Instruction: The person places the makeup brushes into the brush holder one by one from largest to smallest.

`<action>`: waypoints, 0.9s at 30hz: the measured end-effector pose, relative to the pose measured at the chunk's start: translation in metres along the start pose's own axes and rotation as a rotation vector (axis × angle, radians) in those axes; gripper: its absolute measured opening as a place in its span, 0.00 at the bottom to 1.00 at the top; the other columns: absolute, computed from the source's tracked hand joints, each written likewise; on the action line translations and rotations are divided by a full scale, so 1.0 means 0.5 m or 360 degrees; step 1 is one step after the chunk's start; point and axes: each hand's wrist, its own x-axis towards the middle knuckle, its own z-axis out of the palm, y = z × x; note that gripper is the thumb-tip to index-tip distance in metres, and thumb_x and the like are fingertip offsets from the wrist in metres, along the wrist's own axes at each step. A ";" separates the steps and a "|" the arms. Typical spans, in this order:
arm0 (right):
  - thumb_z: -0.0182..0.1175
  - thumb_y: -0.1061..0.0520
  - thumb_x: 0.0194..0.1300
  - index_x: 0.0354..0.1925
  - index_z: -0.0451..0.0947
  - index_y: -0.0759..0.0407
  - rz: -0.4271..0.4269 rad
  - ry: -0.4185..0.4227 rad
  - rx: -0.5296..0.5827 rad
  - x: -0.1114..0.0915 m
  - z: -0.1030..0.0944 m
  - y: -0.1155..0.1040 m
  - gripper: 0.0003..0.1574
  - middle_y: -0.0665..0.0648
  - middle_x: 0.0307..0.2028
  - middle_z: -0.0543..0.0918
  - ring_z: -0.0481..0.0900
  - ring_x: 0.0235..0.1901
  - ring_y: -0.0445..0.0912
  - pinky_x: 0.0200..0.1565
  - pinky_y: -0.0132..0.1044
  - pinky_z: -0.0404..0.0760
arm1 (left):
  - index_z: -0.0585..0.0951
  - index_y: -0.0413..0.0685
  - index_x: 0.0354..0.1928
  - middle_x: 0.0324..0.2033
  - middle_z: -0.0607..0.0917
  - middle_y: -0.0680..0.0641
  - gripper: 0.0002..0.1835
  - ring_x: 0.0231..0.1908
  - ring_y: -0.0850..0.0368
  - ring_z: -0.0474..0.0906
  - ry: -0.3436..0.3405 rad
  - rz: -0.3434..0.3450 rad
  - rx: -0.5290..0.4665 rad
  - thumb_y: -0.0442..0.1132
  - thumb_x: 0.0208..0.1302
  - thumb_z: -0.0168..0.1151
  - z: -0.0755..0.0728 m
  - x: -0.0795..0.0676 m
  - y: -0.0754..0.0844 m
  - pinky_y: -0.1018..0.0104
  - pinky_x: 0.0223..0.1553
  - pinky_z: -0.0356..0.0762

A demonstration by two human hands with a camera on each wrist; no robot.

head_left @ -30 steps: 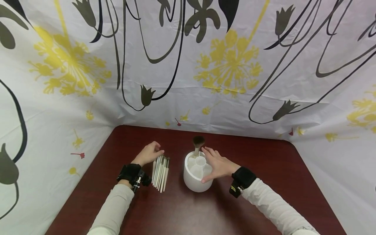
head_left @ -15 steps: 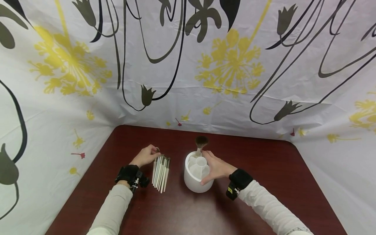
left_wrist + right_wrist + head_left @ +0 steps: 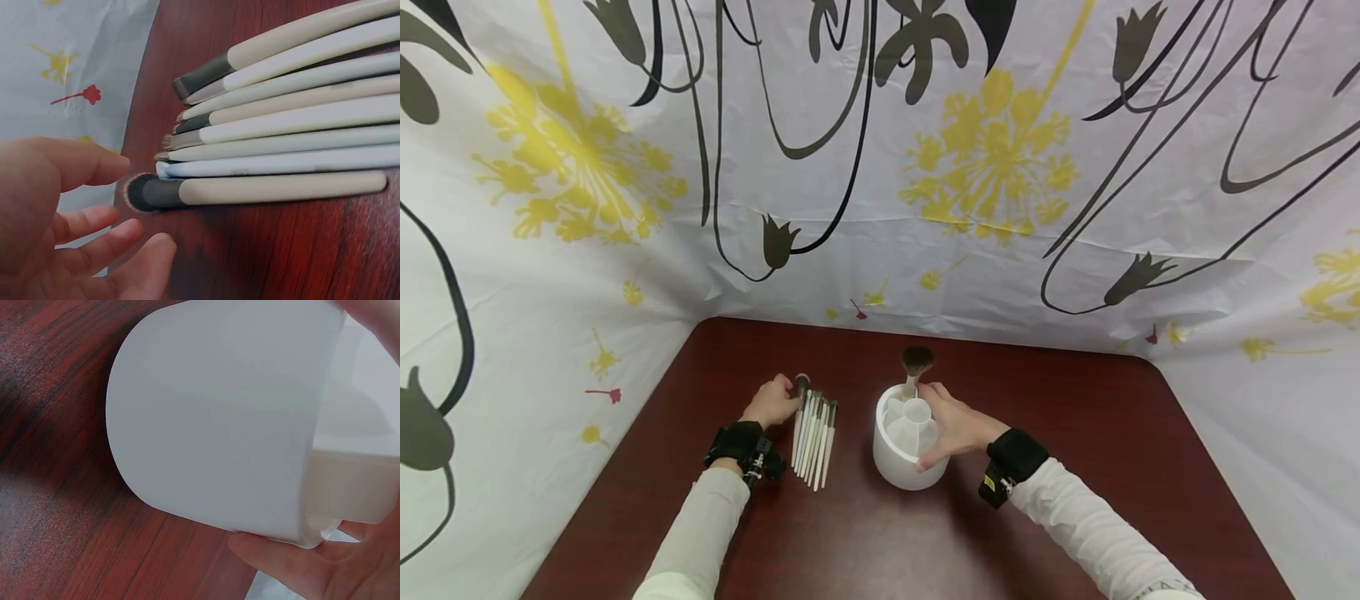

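Note:
My left hand [image 3: 771,402] is at the bristle end of a row of makeup brushes [image 3: 817,442]. In the left wrist view, its thumb and spread fingers stand on either side of the dark head of the outermost makeup brush [image 3: 281,190], with a visible gap. Pale handles and dark or grey ferrules mark the several brushes lying side by side. My right hand [image 3: 964,423] grips the rim of a round white divided brush holder [image 3: 897,463], thumb at the near side and fingers at the far side. One fluffy makeup brush [image 3: 917,361] stands in the holder, bristles up.
The dark red wooden table [image 3: 1045,533] has rounded far corners. A white patterned cloth [image 3: 850,192] hangs behind it and along both sides. Wrist cameras are strapped to both wrists.
My left hand has drawn back slightly toward me, uncovering the outermost brush's head. The right hand's fingers have closed in on the holder's rim, and the standing brush leans slightly further right.

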 end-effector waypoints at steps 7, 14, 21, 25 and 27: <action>0.76 0.41 0.29 0.67 0.46 0.64 0.0014 0.0012 0.0006 -0.001 -0.001 -0.001 0.74 0.61 0.57 0.60 0.66 0.53 0.51 0.51 0.44 0.70 | 0.68 0.30 0.48 0.36 0.74 0.36 0.20 0.28 0.50 0.71 0.0026 -0.0056 0.0045 0.37 0.58 0.56 0.012 0.005 0.001 0.63 0.28 0.68; 0.76 0.41 0.28 0.67 0.46 0.64 0.0020 0.0011 -0.0015 -0.003 0.002 -0.002 0.75 0.60 0.57 0.60 0.67 0.53 0.51 0.51 0.43 0.70 | 0.66 0.31 0.51 0.45 0.69 0.32 0.22 0.37 0.44 0.69 0.0000 -0.0107 0.0045 0.36 0.57 0.56 0.025 0.008 -0.003 0.57 0.33 0.68; 0.75 0.39 0.28 0.67 0.46 0.64 0.0012 0.0015 -0.0016 -0.003 0.001 0.000 0.76 0.61 0.57 0.60 0.67 0.53 0.50 0.52 0.43 0.70 | 0.65 0.32 0.53 0.48 0.68 0.31 0.22 0.39 0.44 0.70 -0.0051 -0.0138 0.0070 0.36 0.59 0.54 0.035 0.012 -0.007 0.58 0.32 0.68; 0.75 0.39 0.28 0.67 0.46 0.64 0.0001 0.0013 -0.0012 -0.001 0.002 0.004 0.76 0.61 0.57 0.60 0.67 0.53 0.50 0.52 0.43 0.70 | 0.64 0.31 0.54 0.45 0.69 0.31 0.22 0.34 0.46 0.73 -0.0055 -0.0176 0.0035 0.34 0.59 0.55 0.037 0.011 -0.003 0.61 0.28 0.69; 0.75 0.38 0.27 0.67 0.47 0.63 -0.0009 0.0017 -0.0007 0.000 0.002 0.006 0.76 0.61 0.57 0.61 0.67 0.53 0.50 0.51 0.43 0.70 | 0.63 0.30 0.54 0.43 0.71 0.32 0.23 0.31 0.49 0.74 -0.0061 -0.0188 0.0009 0.33 0.59 0.55 0.038 0.010 -0.002 0.63 0.26 0.71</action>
